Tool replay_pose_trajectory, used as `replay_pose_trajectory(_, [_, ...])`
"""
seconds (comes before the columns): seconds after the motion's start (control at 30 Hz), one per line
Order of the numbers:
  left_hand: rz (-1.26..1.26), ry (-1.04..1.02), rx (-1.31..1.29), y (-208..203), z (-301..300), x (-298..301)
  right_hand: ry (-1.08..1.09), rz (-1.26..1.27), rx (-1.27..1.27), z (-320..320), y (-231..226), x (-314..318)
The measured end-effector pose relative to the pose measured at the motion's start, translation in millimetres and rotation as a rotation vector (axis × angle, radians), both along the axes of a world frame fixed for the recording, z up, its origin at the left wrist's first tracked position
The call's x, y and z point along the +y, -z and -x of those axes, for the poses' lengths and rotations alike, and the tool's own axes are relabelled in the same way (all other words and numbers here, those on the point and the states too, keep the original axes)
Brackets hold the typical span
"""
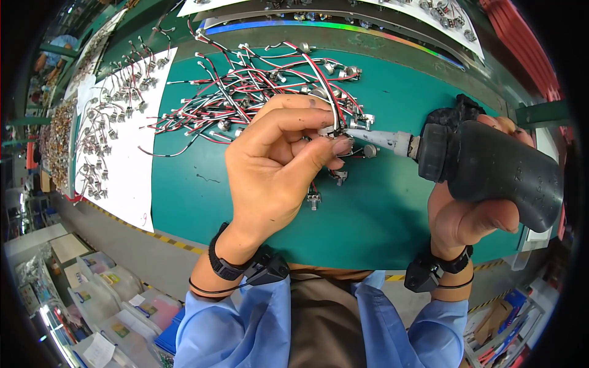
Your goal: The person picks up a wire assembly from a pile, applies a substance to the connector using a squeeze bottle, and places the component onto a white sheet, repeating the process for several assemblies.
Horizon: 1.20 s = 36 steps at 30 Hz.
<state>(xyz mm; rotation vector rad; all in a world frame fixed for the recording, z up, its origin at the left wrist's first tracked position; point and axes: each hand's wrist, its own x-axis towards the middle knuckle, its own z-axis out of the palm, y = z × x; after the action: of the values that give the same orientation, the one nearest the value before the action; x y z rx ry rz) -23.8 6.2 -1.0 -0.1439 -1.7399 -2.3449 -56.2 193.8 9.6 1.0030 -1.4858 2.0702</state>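
My left hand [267, 178] pinches a small potentiometer [332, 131] between thumb and fingers, with red, white and black wires [325, 83] rising from it. My fingers cover much of its body. In my right hand [457, 214] lies a black squeeze bottle [506, 168], tilted on its side. Its tapered grey nozzle [389, 141] points left, and the tip reaches the wire end of the potentiometer. Whether the tip touches the part I cannot tell. Behind my left hand spreads a tangled pile of wired potentiometers [227, 92]. One loose piece [313, 201] rests just below that hand.
The green mat [374, 214] covers the bench. At left, a white sheet [138, 184] carries rows of wired potentiometers, and another sheet [423, 9] with parts lies on the far side. Plastic bins [113, 300] stand at lower left. Red material [521, 49] is stacked at far right.
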Motion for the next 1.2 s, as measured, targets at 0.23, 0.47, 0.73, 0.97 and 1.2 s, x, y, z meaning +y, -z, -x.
replay_pose_trajectory(0.23, [0.017, 0.023, 0.001, -0.2, 0.4, 0.0, 0.180, -0.048, -0.026, 1.0, 3.8, 1.4])
replay_pose_trajectory(0.47, [0.029, 0.023, 0.015, 2.2, 0.0, -0.6, 0.126, -0.081, 0.008, -0.1, 3.9, 4.8])
replay_pose_trajectory(0.73, [0.008, 0.043, 0.023, 3.0, 0.5, -1.8, 0.281, -0.184, -0.067, -6.4, 0.7, 3.9])
replay_pose_trajectory(0.97, [0.004, 0.031, 0.019, 3.3, 0.1, -1.1, 0.399, -0.260, -0.120, -7.2, -0.5, 7.0])
replay_pose_trajectory(1.2, [0.007, 0.032, 0.025, 3.1, 1.0, -1.2, 0.449, -0.251, -0.157, -9.5, -4.1, 3.8])
